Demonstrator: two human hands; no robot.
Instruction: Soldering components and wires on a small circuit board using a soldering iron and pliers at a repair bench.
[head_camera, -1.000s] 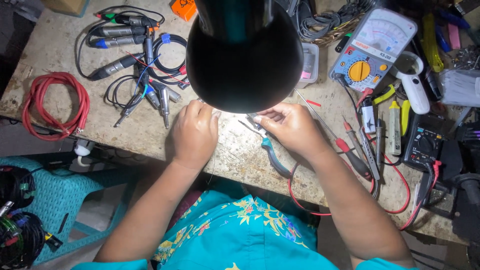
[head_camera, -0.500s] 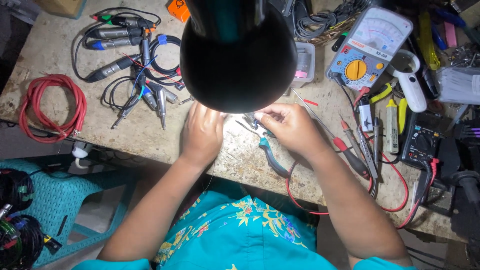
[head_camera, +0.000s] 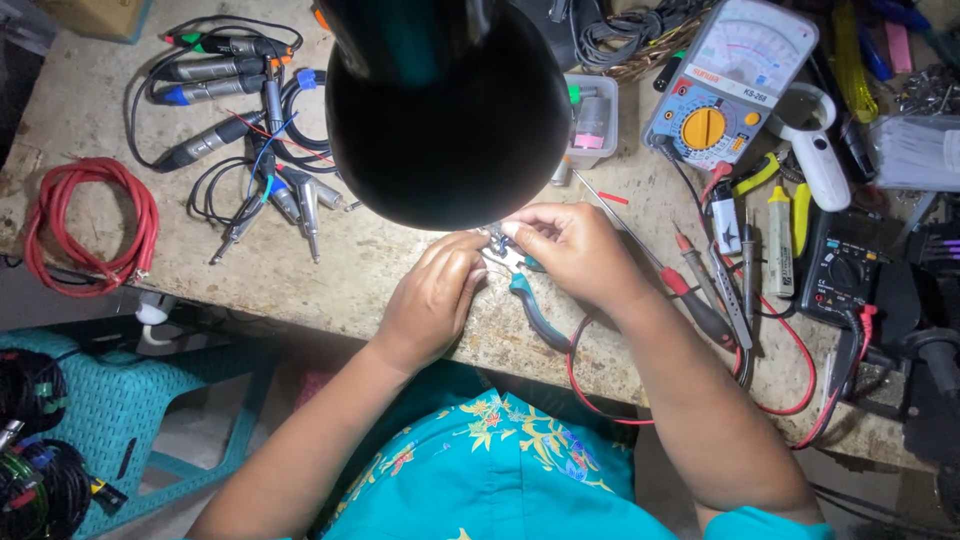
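Teal-handled pliers (head_camera: 528, 300) lie under the right hand (head_camera: 568, 252), which pinches their metal head; the handles trail near and rightward. Left hand (head_camera: 436, 297), just beside on the left, curls its fingers toward the same spot below the black lamp shade (head_camera: 450, 110).

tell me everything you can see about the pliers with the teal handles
The pliers are small, with metal jaws and teal plastic-looking grips. They lie on the worn workbench, jaws pointing up-left under the dark lamp shade, handles running down-right toward the bench edge. The right hand covers the upper handle near the pivot; the left hand sits just beside the jaws. Whether the jaws grip anything is hidden.
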